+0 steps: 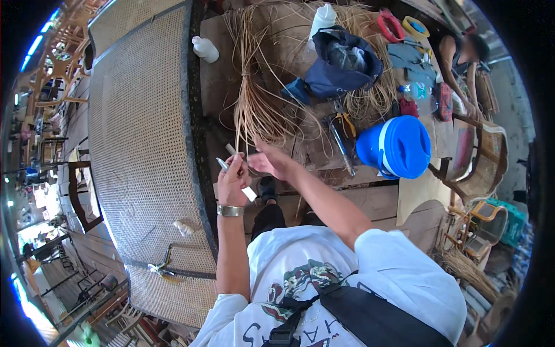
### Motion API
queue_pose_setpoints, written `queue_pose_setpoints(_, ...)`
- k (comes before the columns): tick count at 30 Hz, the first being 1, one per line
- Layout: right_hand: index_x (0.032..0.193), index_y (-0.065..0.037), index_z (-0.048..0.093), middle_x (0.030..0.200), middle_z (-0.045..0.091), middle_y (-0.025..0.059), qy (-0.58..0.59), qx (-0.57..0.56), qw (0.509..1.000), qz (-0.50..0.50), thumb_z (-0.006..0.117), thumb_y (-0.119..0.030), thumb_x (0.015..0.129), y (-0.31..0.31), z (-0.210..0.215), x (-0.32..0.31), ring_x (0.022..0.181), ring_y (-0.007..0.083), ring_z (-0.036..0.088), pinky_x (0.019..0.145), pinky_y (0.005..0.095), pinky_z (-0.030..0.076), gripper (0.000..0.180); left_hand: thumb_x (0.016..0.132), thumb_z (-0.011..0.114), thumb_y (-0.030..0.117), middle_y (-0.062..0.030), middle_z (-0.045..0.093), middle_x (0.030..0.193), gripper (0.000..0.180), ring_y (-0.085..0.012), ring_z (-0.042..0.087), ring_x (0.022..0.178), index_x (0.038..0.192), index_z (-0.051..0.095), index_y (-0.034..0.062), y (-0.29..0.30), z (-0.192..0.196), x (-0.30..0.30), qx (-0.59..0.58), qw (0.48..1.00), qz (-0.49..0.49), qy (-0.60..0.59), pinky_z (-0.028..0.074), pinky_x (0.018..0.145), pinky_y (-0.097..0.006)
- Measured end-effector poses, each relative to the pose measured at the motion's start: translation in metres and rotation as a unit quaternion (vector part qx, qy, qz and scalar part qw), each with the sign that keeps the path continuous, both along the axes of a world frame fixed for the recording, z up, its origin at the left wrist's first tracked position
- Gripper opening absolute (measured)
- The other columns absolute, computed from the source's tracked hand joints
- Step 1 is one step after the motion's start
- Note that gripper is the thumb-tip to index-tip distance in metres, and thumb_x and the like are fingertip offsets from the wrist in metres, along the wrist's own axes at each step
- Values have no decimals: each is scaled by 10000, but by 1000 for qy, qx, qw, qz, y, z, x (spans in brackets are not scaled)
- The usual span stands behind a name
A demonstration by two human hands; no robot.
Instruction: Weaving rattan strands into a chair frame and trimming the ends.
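Observation:
My left hand [233, 173], with a metal watch band at the wrist, is closed round a slim tool [222, 164]. Its silver end sticks out at the upper left and a flat white end shows below the fingers; its exact kind I cannot make out. Close on the right is my right hand [270, 162], its fingers stretched out and slightly blurred, with nothing visible in it. Just beyond both hands lies a tied bundle of thin cane strands [257, 113], spread out at its near end. Some strands reach down close to my fingers.
A large woven cane panel [144, 133] with a dark edge stands at left, pliers [162, 269] on it. To the right are a blue lidded bucket [409, 146], yellow-handled pliers [346, 124], a dark blue bag [345, 63] and white bottles [206, 50]. Another person [457, 58] sits at far right.

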State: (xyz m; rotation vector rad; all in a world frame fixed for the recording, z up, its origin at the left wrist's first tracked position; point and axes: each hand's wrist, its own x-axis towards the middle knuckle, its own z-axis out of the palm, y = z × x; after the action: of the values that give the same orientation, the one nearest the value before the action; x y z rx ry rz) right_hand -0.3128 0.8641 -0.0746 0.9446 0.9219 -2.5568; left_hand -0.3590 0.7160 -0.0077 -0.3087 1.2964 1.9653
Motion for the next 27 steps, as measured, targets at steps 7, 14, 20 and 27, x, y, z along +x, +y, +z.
queue_pose_setpoints(7, 867, -21, 580, 696, 612, 93, 5, -19, 989, -148, 543, -238, 989, 48, -43, -136, 528, 158, 569, 427, 265, 448, 251, 988, 594, 276, 38, 536, 663, 222, -30, 412, 483, 874, 614, 86, -34, 3, 27, -146, 978, -145, 21, 307, 435, -205)
queue_pose_setpoints(14, 883, -30, 594, 816, 646, 107, -19, -50, 971, -234, 474, -162, 991, 97, -68, -186, 554, 95, 467, 477, 236, 385, 209, 951, 621, 242, -28, 615, 742, 273, -141, 547, 649, 963, 677, -24, -369, 66, 93, -490, 806, -328, 50, 452, 597, -320)
queue_pose_setpoints(20, 944, -4, 584, 858, 650, 124, -34, -106, 967, -229, 466, -86, 962, 87, -73, -182, 541, 91, 464, 458, 219, 353, 145, 930, 565, 148, -115, 677, 962, 208, -195, 628, 855, 1021, 662, -14, -628, 124, 82, -795, 603, -58, -34, 517, 763, -322)
queue_pose_setpoints(27, 760, -105, 548, 650, 564, 22, 14, 182, 969, -167, 552, -196, 944, 35, -28, -96, 557, 147, 591, 462, 260, 428, 206, 912, 531, 98, -123, 675, 1023, 262, -206, 627, 922, 1119, 635, -24, -608, 101, 8, -789, 605, 54, 93, 510, 821, -327)
